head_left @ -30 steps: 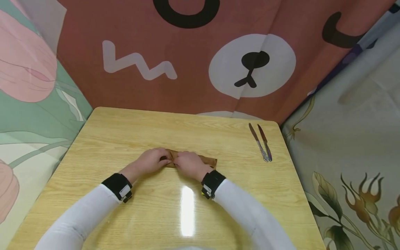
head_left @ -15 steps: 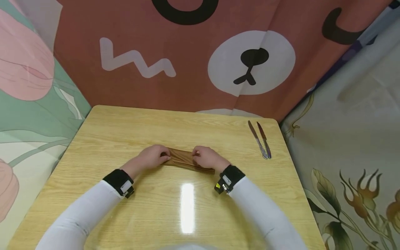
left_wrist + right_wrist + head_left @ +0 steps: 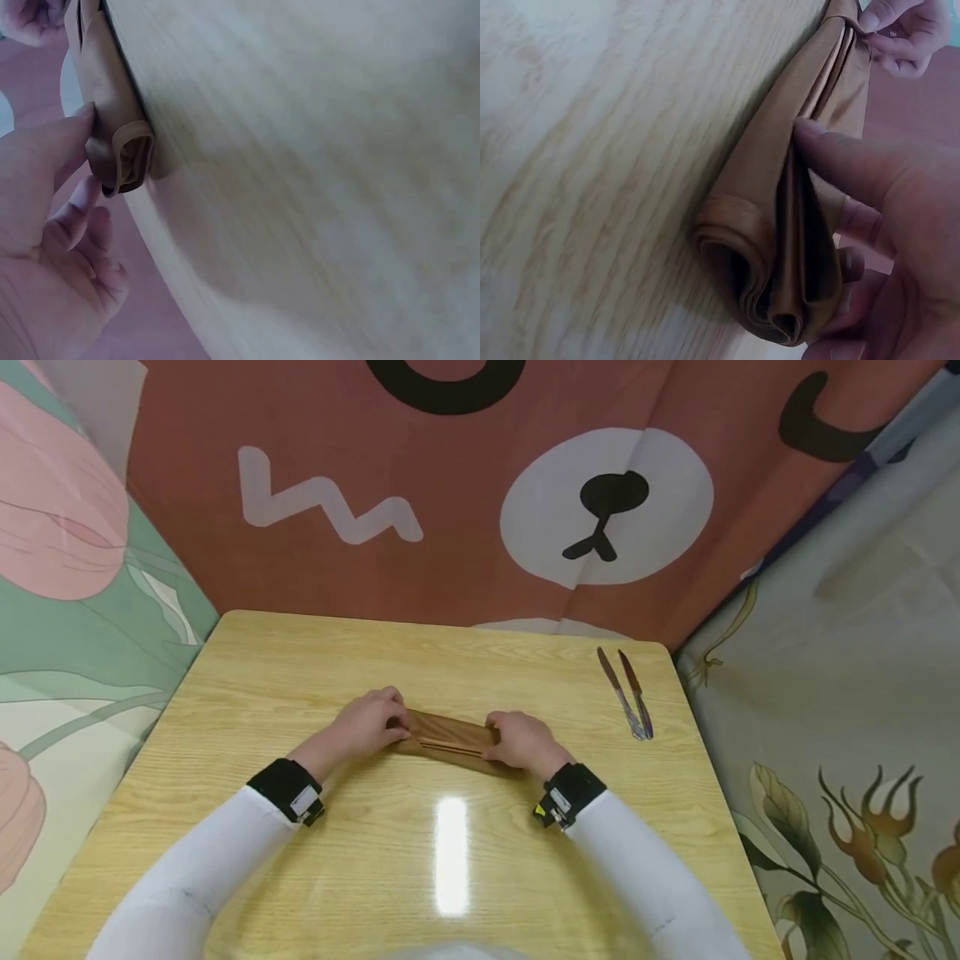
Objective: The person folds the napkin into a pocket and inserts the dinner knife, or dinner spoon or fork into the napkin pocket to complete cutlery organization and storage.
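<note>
A brown satiny cloth napkin, folded into a narrow strip with layered pleats, lies across the middle of the table. My left hand pinches its left end between thumb and fingers. In the left wrist view that end of the napkin shows as a rolled, open edge beside the thumb. Toward the other end, my right hand grips the strip, fingers beneath and thumb along the folds. From the right wrist the napkin fans out in several stacked layers, with the right thumb laid on a pleat.
Two table knives lie side by side at the back right of the wooden table: one silver knife and one reddish-looking knife. Printed cloth hangs behind the table and at both sides. A light reflection shines near the front.
My right hand has slid rightward along the napkin, away from the left hand, uncovering the pleated middle. The left hand stays at the left end, shifting slightly.
</note>
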Demonstrator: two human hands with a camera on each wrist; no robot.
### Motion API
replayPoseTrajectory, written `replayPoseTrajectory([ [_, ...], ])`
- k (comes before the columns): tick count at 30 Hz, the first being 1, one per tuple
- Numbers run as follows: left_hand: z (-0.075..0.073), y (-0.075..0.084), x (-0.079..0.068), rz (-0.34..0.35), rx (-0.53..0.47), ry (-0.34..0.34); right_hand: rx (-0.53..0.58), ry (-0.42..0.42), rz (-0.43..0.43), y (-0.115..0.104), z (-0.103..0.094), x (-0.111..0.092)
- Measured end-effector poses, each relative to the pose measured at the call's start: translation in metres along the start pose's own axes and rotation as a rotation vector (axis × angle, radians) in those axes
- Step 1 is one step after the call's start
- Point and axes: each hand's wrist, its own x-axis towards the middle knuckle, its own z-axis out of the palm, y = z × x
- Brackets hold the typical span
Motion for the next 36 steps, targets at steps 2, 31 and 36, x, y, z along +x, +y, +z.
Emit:
replayPoseTrajectory([
  [2,-0.001,-0.001,0.004,0.018,0.031,-0.008,0.01,0.011,-0.006,0.002,0.0,-0.002],
  [31,-0.006,0.003,0.011,-0.068,-0.012,-0.246,0.091,-0.149,0.079,0.021,0.002,-0.019],
  [36,-0.01,0.007,0.01,-0.1,-0.072,-0.329,0.196,-0.16,-0.017,0.024,0.003,-0.017],
])
